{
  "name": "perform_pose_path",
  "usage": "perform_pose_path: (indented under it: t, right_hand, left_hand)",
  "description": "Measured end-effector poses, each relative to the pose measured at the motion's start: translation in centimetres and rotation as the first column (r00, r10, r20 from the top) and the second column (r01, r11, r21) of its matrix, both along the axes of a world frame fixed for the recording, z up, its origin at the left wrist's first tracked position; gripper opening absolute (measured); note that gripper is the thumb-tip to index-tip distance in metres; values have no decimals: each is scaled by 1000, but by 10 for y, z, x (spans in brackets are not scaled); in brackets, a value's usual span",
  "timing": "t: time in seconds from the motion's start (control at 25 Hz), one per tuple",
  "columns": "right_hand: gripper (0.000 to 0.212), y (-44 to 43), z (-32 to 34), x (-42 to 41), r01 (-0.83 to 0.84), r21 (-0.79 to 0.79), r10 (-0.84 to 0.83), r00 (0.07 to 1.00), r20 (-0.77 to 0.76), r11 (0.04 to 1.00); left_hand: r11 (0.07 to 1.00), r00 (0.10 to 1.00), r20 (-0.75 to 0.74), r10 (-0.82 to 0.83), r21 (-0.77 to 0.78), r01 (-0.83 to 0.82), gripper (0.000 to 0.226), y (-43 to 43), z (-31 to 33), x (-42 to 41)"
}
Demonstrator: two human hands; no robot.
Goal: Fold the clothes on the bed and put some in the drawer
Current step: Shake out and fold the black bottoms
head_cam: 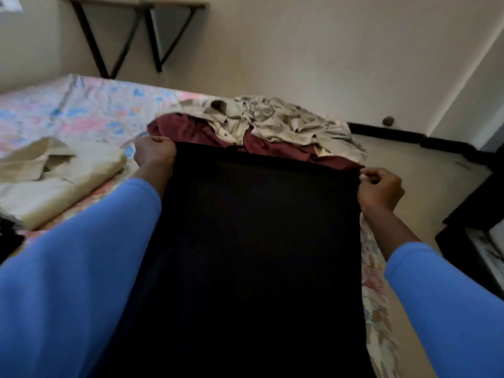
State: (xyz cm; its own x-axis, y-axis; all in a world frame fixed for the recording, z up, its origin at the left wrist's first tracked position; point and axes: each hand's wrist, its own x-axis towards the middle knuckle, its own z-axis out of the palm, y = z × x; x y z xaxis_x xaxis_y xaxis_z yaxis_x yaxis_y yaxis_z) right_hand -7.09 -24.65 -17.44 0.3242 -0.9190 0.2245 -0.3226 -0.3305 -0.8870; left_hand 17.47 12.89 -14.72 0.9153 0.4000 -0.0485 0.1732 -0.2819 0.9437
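Floral bed (81, 110) sits in a beige-walled room with a black-bracket shelf (131, 28) up on the wall beyond the hands. Black cloth (253, 241) is stretched between them, long axis running from its far edge back toward the person. Left hand (155, 154) and right hand (380, 189) each pinch a far corner. Just past the hands is the pile (272, 124); a folded shirt (62, 175) lies left of the left hand.

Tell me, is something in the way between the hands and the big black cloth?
Nothing visible. The left hand and the right hand both grip the top corners of the black cloth. The heap of clothes lies beyond it.
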Motion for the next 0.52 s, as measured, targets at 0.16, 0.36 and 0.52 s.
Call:
perform_pose_path:
  t: [0.16,0.36,0.52]
  right_hand:
    - [13,-29,-60,32,-61,-21,58,989,-138,998]
    - [34,-13,-45,20,-38,114,62,974,-217,993]
    - [47,50,-40,-66,-115,184,167,939,-301,976]
  left_hand:
    - [993,994,-98,-56,97,65,19,-2,-69,21]
    - [977,988,-53,-144,152,150,61,9,-61,11]
    - [855,882,90,-463,307,417,48,11,-38,-153]
